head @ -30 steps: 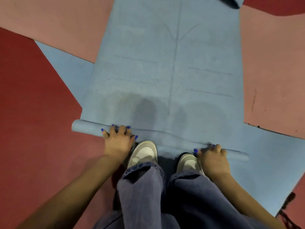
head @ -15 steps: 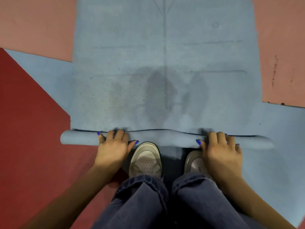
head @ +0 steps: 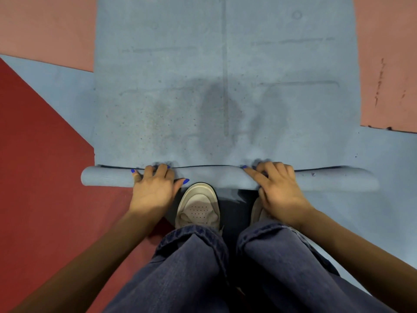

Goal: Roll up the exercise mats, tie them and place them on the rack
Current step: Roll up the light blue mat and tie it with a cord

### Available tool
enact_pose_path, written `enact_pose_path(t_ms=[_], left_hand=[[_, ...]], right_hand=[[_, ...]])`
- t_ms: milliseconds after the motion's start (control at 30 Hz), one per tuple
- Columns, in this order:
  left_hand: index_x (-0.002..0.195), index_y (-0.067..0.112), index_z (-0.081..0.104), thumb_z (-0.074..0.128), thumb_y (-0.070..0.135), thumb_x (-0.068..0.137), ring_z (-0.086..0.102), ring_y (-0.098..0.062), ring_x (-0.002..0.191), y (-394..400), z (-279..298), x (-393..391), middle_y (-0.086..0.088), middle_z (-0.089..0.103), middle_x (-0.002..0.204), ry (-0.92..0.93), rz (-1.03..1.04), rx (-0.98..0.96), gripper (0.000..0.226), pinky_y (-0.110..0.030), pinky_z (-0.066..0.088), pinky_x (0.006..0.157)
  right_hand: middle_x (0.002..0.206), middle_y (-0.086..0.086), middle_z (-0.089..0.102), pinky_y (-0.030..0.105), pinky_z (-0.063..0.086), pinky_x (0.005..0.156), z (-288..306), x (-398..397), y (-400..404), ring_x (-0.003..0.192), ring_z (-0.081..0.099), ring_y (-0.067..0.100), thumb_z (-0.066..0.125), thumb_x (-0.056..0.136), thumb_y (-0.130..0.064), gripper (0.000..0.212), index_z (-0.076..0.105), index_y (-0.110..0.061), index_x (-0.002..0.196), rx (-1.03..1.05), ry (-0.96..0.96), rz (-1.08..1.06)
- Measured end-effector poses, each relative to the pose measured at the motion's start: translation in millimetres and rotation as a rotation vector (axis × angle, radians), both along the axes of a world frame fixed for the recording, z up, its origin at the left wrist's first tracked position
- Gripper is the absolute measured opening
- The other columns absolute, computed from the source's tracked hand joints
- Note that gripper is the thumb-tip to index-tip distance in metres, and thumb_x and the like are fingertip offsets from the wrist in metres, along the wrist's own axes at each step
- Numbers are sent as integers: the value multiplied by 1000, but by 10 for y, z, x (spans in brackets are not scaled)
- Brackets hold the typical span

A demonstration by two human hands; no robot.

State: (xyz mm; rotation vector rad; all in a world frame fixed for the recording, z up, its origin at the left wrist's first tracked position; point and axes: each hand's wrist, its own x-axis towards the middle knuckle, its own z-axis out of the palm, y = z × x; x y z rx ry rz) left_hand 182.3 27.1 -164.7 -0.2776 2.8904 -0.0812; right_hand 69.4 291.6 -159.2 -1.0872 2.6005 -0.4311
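Observation:
A blue exercise mat (head: pixel 225 86) lies flat on the floor and stretches away from me. Its near end is wound into a thin roll (head: pixel 108 178) that runs from left to right in front of my feet. My left hand (head: pixel 155 188) grips the roll left of centre, fingers curled over its top and thumb at the near side. My right hand (head: pixel 277 186) grips the roll right of centre in the same way. The far end of the mat is out of view.
Pink mats lie at the upper left (head: pixel 45 30) and upper right (head: pixel 388 64). A dark red mat (head: pixel 40 177) covers the floor at the left, and another blue mat (head: pixel 383 188) lies under the right side. My white shoe (head: pixel 198 206) and jeans (head: pixel 191 267) are just behind the roll.
The roll has squared up across the view and grown a little thicker. Both hands have stayed on it and moved forward with it along the mat.

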Motion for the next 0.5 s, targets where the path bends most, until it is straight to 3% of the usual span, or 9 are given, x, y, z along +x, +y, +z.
enact_pose_path(t_ms=[67, 167, 300, 400, 500], left_hand=[[80, -4, 69, 60, 40, 84, 60, -43, 72, -1, 4, -3, -19, 64, 83, -12, 6, -12, 45, -63, 51, 63], [79, -5, 69, 74, 32, 79, 60, -44, 72, 0, 12, -11, -21, 64, 84, -15, 5, -2, 38, -64, 50, 62], [78, -4, 69, 59, 40, 84, 61, -45, 72, 5, 33, -22, -20, 65, 84, -43, 1, 4, 45, -63, 51, 62], [79, -6, 68, 74, 33, 79, 61, -46, 73, -6, 12, -6, -22, 64, 84, -22, -11, 24, 39, -65, 50, 63], [82, -5, 68, 47, 43, 87, 61, -44, 73, -27, -9, 4, -21, 65, 84, -10, -44, 15, 53, -62, 51, 63]], right_hand=[[92, 6, 59, 31, 30, 75, -15, -32, -80, 85, 42, 21, 35, 77, -17, 52, 67, -12, 117, -19, -41, -9], [93, 5, 59, 35, 42, 77, 28, -95, -170, 87, 56, 27, 32, 79, -27, 52, 69, -15, 114, -7, -153, -43], [114, 2, 57, 33, 29, 91, 66, -73, -356, 109, 51, 24, 15, 85, -60, 73, 60, -19, 124, 142, -240, -3], [105, 2, 65, 35, 39, 86, 6, -21, -424, 100, 59, 24, 19, 91, -58, 62, 64, -19, 110, 103, -215, -5], [117, -5, 63, 32, 38, 92, 16, -84, -452, 110, 57, 18, 29, 99, -48, 41, 58, -26, 119, 79, -283, 19]])
